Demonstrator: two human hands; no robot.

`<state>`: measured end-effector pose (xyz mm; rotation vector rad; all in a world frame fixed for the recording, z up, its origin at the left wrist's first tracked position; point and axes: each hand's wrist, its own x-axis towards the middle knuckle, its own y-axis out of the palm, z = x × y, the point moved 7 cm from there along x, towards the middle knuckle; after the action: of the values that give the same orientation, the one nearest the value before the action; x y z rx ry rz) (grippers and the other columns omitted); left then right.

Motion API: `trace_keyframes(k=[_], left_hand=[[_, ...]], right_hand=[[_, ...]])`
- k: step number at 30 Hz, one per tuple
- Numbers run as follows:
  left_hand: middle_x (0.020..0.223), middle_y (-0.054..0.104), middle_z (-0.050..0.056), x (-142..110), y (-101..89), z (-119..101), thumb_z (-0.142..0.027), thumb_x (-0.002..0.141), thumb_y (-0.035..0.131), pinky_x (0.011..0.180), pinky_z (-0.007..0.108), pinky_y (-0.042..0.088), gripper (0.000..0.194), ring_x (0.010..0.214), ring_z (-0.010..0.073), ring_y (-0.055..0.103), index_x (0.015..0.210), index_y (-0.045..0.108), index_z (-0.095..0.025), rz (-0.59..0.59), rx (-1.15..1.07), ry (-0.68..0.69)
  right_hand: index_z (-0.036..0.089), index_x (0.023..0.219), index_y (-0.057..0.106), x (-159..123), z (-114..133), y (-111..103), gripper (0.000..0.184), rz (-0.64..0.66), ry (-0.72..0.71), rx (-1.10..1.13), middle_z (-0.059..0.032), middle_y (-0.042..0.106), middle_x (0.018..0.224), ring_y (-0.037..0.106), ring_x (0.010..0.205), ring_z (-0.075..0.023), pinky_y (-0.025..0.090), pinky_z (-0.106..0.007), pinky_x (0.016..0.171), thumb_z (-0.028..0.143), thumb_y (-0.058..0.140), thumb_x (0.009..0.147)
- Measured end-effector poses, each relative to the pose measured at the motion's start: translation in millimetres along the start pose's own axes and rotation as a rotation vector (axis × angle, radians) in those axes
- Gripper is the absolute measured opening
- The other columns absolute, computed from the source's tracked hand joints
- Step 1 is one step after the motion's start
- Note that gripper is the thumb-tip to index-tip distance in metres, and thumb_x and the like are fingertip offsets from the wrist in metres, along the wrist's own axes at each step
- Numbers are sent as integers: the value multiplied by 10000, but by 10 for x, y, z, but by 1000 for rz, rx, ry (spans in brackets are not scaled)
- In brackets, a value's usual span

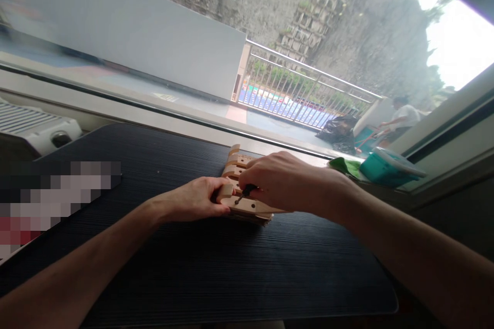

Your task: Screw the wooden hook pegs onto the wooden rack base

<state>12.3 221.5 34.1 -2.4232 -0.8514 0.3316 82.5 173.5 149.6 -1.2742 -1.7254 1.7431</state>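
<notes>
A light wooden piece (245, 206) with curved slats and several dark holes lies on the dark table (185, 272). My left hand (200, 198) grips its near left end, thumb along the edge and fingers around a curved slat. From the right, my right hand (280, 180) reaches over the piece, closed on the dark handle of a screwdriver (246, 193). The screwdriver's metal tip meets the wood at one of the holes. My right hand and wrist hide much of the right side of the piece.
A teal container (389, 167) and a green cloth-like thing (345, 166) sit on the sill at right. A white slatted appliance (42, 126) stands at left. Beyond the window are a railing (304, 87), a black bag (336, 132) and a person (403, 115).
</notes>
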Motion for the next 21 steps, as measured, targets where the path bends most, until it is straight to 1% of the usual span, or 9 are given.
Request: trace_keyframes(k=[2, 6, 10, 12, 16, 17, 18, 19, 21], left_hand=[[787, 605, -31, 9, 10, 14, -332, 713, 577, 640, 221, 408, 191, 725, 142, 552, 841, 573, -191, 8, -25, 2], [841, 632, -30, 11, 18, 28, -328, 731, 574, 684, 226, 418, 201, 765, 149, 570, 889, 586, -204, 11, -38, 10], [823, 624, -20, 22, 7, 76, -326, 741, 563, 672, 235, 409, 190, 749, 153, 556, 877, 595, -198, -2, 23, -9], [803, 609, -24, 42, 15, 77, -331, 737, 576, 657, 231, 407, 193, 738, 149, 546, 873, 592, -195, 10, -1, -2], [866, 628, -16, 33, 71, 9, -350, 727, 606, 716, 237, 441, 272, 801, 160, 581, 945, 584, -188, 28, -115, -15], [853, 632, -11, 0, 80, 5, -362, 732, 604, 718, 246, 450, 282, 794, 167, 591, 949, 589, -184, -6, -87, -57], [815, 632, -6, -53, 76, 6, -384, 749, 585, 702, 257, 457, 272, 768, 176, 596, 929, 596, -180, -73, -44, -108], [843, 648, 7, -122, 82, -16, -393, 764, 574, 728, 267, 466, 277, 798, 188, 608, 938, 603, -179, -136, -21, -126], [979, 677, 29, -286, 144, -69, -405, 785, 569, 819, 280, 474, 334, 917, 208, 626, 1040, 602, -192, -217, -80, -115]], right_hand=[[196, 939, 689, 23, 15, 33, 189, 45, 30, -4, -31, 691, 915, 593, 780, -140, 330, -250, 640, 103, 551, 850], [175, 886, 682, 49, -24, 83, 149, 47, 56, -8, -44, 684, 875, 563, 707, -134, 306, -257, 604, 162, 535, 871], [178, 829, 698, 112, -158, 130, 266, -49, 124, 47, -52, 663, 742, 508, 617, -131, 270, -263, 560, 312, 474, 884], [199, 805, 711, 145, -263, 171, 277, -75, 217, 150, -36, 652, 703, 470, 580, -120, 268, -255, 541, 377, 501, 832], [174, 729, 712, 52, -467, 151, 272, -172, 348, 288, -15, 585, 612, 402, 536, -98, 257, -249, 512, 357, 519, 784], [167, 702, 708, -12, -507, 177, 271, -151, 340, 344, -5, 560, 586, 386, 525, -92, 258, -246, 507, 360, 534, 780], [164, 691, 710, -102, -560, 188, 299, -175, 336, 402, 4, 534, 568, 375, 520, -88, 260, -244, 506, 373, 524, 799], [163, 723, 721, -214, -627, 189, 325, -250, 335, 468, 12, 518, 566, 364, 520, -84, 260, -240, 503, 389, 508, 822], [170, 845, 739, -486, -825, 294, 378, -430, 436, 649, 18, 511, 576, 371, 520, -87, 259, -234, 487, 436, 471, 854]])
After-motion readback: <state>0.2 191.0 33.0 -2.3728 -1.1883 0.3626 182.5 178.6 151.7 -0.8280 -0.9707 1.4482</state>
